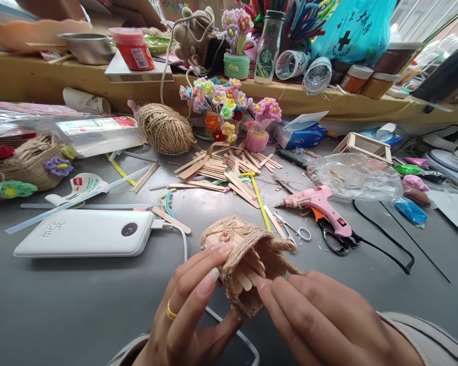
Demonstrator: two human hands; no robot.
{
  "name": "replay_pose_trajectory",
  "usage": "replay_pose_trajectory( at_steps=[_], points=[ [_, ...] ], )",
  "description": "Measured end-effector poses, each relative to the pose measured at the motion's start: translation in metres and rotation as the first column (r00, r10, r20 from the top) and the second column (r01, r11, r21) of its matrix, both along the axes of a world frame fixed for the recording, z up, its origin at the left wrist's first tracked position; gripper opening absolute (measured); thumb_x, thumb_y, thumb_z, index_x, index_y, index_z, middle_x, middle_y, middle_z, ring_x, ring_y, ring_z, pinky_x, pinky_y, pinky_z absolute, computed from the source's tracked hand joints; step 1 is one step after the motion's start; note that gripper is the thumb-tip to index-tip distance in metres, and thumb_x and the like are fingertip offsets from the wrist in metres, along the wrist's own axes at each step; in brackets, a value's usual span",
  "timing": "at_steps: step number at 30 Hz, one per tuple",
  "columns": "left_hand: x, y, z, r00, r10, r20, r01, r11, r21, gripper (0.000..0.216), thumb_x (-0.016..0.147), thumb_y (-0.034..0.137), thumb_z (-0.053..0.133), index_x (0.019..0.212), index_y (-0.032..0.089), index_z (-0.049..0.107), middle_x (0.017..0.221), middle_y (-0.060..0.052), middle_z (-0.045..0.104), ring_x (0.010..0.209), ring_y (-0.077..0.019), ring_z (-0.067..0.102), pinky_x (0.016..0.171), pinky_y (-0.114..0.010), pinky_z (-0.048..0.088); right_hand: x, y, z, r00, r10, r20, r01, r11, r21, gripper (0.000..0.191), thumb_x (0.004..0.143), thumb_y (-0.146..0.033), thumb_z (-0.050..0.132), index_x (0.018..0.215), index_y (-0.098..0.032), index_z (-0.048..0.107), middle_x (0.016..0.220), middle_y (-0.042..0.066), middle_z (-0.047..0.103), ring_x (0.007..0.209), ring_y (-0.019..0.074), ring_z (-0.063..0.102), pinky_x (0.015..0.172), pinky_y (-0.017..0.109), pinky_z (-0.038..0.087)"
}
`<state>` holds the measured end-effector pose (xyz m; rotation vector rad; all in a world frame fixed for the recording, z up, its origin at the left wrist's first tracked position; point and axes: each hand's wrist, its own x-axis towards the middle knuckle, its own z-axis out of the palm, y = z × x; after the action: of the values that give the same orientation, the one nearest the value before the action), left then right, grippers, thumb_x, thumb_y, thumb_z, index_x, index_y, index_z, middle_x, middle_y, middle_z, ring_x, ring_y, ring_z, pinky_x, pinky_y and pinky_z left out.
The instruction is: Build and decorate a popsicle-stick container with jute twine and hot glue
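A small craft piece (pixel 248 244) made of wooden sticks and twine is held up above the grey table, tilted so its hollow inside faces me. Its edges are wrapped in braided twine, and a red bead sits on its upper side. My left hand (pixel 191 305), with a gold ring, grips it from the left, fingers on top and thumb underneath. At the opening, the fingers of my right hand (pixel 309 310) are bent together against the stick ends and the twine rim. Whether they pinch a stick or the rim is hidden.
A pink glue gun (pixel 320 206) lies right of centre beside scissors (pixel 299 231). Loose craft sticks (pixel 209 168) are heaped behind the piece. A white power bank (pixel 87 234) with a cable lies left. A twine ball (pixel 166 129) and pipe-cleaner flowers (pixel 221 99) stand farther back.
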<state>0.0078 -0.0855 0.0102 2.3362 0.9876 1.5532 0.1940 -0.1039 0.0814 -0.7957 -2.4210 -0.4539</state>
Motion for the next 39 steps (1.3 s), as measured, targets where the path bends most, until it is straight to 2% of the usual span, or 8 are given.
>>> replay_pose_trajectory(
  at_steps=[3, 10, 17, 22, 24, 27, 31, 39],
  points=[
    [0.002, -0.002, 0.002, 0.999, 0.034, 0.005, -0.034, 0.999, -0.037, 0.071, 0.062, 0.003, 0.071, 0.125, 0.021, 0.043, 0.113, -0.007, 0.061, 0.1, -0.0214, 0.06, 0.085, -0.037, 0.054, 0.0, 0.0, -0.001, 1.0, -0.002, 0.018, 0.003, 1.0, -0.007, 0.028, 0.085, -0.008, 0.039, 0.081, -0.007, 0.067, 0.077, 0.007, 0.067, 0.065, 0.0127, 0.059, 0.049, 0.024, 0.047],
    [-0.002, 0.001, -0.002, 0.999, -0.034, -0.001, 0.034, 0.999, 0.004, 0.083, 0.059, 0.0, 0.071, 0.132, 0.019, 0.035, 0.119, -0.009, 0.057, 0.103, -0.0224, 0.057, 0.088, -0.04, 0.052, -0.002, 0.0, -0.002, 1.0, -0.016, -0.004, 0.016, 0.999, -0.051, 0.03, 0.086, -0.006, 0.037, 0.079, -0.007, 0.066, 0.077, 0.006, 0.067, 0.067, 0.0132, 0.059, 0.051, 0.024, 0.049],
    [-0.002, 0.007, 0.003, 0.992, -0.083, -0.09, 0.09, 0.993, 0.071, 0.085, 0.061, 0.001, 0.068, 0.136, 0.016, 0.03, 0.122, -0.012, 0.053, 0.109, -0.0232, 0.053, 0.093, -0.039, 0.049, -0.004, -0.001, -0.016, 0.984, -0.081, -0.156, 0.099, 0.989, 0.11, 0.031, 0.085, -0.005, 0.033, 0.078, -0.007, 0.064, 0.075, 0.007, 0.064, 0.065, 0.0143, 0.057, 0.052, 0.026, 0.047],
    [-0.001, 0.009, 0.009, 0.988, -0.078, -0.13, 0.084, 0.995, 0.046, 0.081, 0.064, 0.002, 0.067, 0.135, 0.015, 0.03, 0.122, -0.012, 0.051, 0.113, -0.0224, 0.05, 0.096, -0.038, 0.046, 0.0, -0.002, -0.016, 0.967, -0.176, -0.185, 0.168, 0.984, -0.06, 0.02, 0.084, -0.01, 0.044, 0.088, -0.009, 0.063, 0.081, 0.007, 0.064, 0.07, 0.0146, 0.059, 0.062, 0.027, 0.049],
    [-0.001, 0.011, 0.012, 0.991, -0.072, -0.114, 0.073, 0.997, -0.002, 0.079, 0.065, 0.005, 0.068, 0.134, 0.016, 0.03, 0.121, -0.012, 0.052, 0.112, -0.0225, 0.051, 0.095, -0.038, 0.047, 0.001, 0.003, -0.011, 0.953, -0.242, -0.18, 0.213, 0.963, -0.166, 0.017, 0.084, -0.011, 0.048, 0.088, -0.011, 0.064, 0.079, 0.006, 0.064, 0.071, 0.0132, 0.058, 0.065, 0.024, 0.048],
    [0.002, 0.013, 0.015, 0.998, -0.041, -0.041, 0.034, 0.984, -0.176, 0.081, 0.066, 0.012, 0.068, 0.135, 0.02, 0.027, 0.123, -0.012, 0.05, 0.11, -0.0236, 0.052, 0.092, -0.039, 0.049, 0.001, 0.018, 0.002, 0.951, -0.231, -0.205, 0.19, 0.961, -0.2, 0.013, 0.081, -0.011, 0.053, 0.087, -0.013, 0.064, 0.079, 0.004, 0.062, 0.073, 0.0118, 0.056, 0.068, 0.023, 0.047],
    [0.01, 0.012, 0.015, 0.997, 0.061, 0.053, -0.035, 0.917, -0.398, 0.077, 0.068, 0.019, 0.067, 0.133, 0.023, 0.026, 0.126, -0.012, 0.047, 0.11, -0.0217, 0.053, 0.09, -0.034, 0.051, 0.004, 0.036, 0.017, 0.951, -0.215, -0.222, 0.169, 0.963, -0.208, 0.01, 0.08, -0.012, 0.055, 0.081, -0.015, 0.064, 0.079, 0.004, 0.06, 0.072, 0.0113, 0.054, 0.065, 0.023, 0.044],
    [0.015, 0.008, 0.011, 0.991, 0.133, 0.017, -0.113, 0.893, -0.435, 0.077, 0.07, 0.028, 0.067, 0.133, 0.022, 0.024, 0.123, -0.012, 0.05, 0.112, -0.0225, 0.052, 0.096, -0.04, 0.044, 0.013, 0.041, 0.014, 0.961, -0.214, -0.175, 0.176, 0.962, -0.209, 0.012, 0.081, -0.017, 0.055, 0.085, -0.018, 0.067, 0.079, 0.004, 0.06, 0.077, 0.0145, 0.051, 0.068, 0.027, 0.044]
  ],
)
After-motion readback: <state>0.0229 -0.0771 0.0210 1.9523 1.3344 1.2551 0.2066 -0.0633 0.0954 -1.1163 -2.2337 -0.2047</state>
